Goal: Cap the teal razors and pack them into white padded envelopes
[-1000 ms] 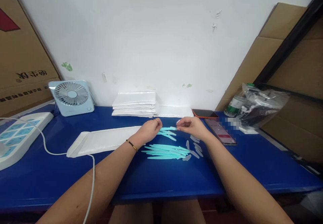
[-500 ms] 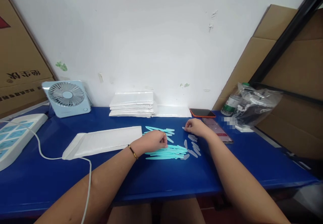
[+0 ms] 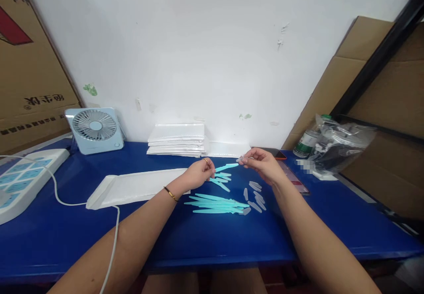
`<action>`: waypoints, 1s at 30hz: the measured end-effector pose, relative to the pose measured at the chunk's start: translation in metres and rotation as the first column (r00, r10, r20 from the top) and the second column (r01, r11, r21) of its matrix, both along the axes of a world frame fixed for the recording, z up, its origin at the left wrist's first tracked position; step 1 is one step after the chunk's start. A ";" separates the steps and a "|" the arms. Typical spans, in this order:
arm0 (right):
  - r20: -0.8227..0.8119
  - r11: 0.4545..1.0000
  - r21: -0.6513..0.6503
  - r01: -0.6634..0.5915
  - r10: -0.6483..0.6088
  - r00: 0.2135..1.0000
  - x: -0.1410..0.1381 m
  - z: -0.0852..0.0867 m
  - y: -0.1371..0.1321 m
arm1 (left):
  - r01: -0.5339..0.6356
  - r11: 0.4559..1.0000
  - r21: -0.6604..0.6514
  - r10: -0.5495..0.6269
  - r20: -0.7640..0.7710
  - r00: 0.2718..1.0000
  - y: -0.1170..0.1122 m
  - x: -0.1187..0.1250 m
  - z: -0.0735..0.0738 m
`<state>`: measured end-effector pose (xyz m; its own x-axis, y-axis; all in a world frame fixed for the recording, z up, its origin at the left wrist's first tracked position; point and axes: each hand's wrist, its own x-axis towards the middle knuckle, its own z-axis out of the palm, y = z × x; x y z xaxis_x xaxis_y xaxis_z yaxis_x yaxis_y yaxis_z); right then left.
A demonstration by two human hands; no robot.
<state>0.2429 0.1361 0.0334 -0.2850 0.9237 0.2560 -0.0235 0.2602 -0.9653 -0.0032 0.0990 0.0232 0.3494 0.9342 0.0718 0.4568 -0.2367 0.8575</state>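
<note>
My left hand (image 3: pixel 198 173) is closed on the handle of a turquoise eyebrow razor (image 3: pixel 228 167), whose blade end points right. My right hand (image 3: pixel 265 165) pinches a small clear blade cap (image 3: pixel 241 159) close to that blade end; whether they touch I cannot tell. Below the left hand a few turquoise razors (image 3: pixel 222 182) lie on the blue table, partly hidden by the fingers. Nearer to me is a bunch of razors (image 3: pixel 215 204), lying side by side. Several loose clear caps (image 3: pixel 257 200) are scattered at its right.
A white padded envelope (image 3: pixel 135 188) lies at left, beside a white cable (image 3: pixel 115 228) and a power strip (image 3: pixel 33 179). Against the wall stand a blue fan (image 3: pixel 96 130) and stacked envelopes (image 3: pixel 177 139). Phones (image 3: pixel 293 177), a bottle (image 3: pixel 306 143) and a plastic bag (image 3: pixel 344 146) are at right.
My left hand has risen from the pile and now holds one razor up. My right hand has lifted a cap off the table and brought it to the razor's blade end.
</note>
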 end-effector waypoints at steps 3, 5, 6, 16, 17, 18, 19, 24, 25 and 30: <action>0.004 0.999 0.037 0.000 0.000 1.000 0.002 -0.002 0.001 | -0.026 0.999 -0.033 0.026 -0.004 1.000 -0.002 0.000 0.004; 0.023 0.995 0.099 0.003 -0.005 1.000 0.002 -0.003 0.000 | -0.043 0.997 -0.058 0.043 0.000 0.999 -0.001 -0.001 0.005; 0.036 0.990 0.142 0.002 -0.007 0.999 0.001 -0.004 0.000 | -0.051 0.996 -0.070 0.052 0.004 0.999 -0.001 -0.002 0.004; 0.256 0.927 0.356 -0.118 0.024 0.966 -0.002 -0.002 -0.007 | -0.039 0.997 -0.073 0.043 0.053 0.998 0.006 -0.007 -0.001; 0.283 0.926 0.350 -0.142 0.040 0.958 -0.003 -0.003 -0.008 | -0.017 0.998 -0.062 0.020 0.048 0.999 0.006 -0.007 -0.001; 0.309 0.926 0.340 -0.165 0.056 0.950 -0.004 -0.004 -0.008 | 0.008 0.999 -0.049 -0.006 0.040 0.999 0.006 -0.007 -0.001; 0.331 0.927 0.328 -0.184 0.069 0.941 -0.006 -0.006 -0.008 | 0.030 0.999 -0.037 -0.029 0.026 0.999 0.006 -0.008 -0.002; 0.458 0.943 0.231 -0.238 0.111 0.882 -0.008 -0.012 -0.005 | -0.018 0.998 0.064 0.029 -0.179 0.983 0.009 -0.010 -0.009; 0.503 0.946 0.213 -0.246 0.110 0.857 -0.005 -0.011 -0.005 | -0.046 0.991 0.125 0.075 -0.239 0.968 0.009 -0.010 -0.009; 0.766 0.892 0.117 -0.437 0.199 0.611 0.015 0.001 -0.003 | 0.084 0.960 0.268 0.018 -0.357 0.934 -0.003 -0.006 -0.001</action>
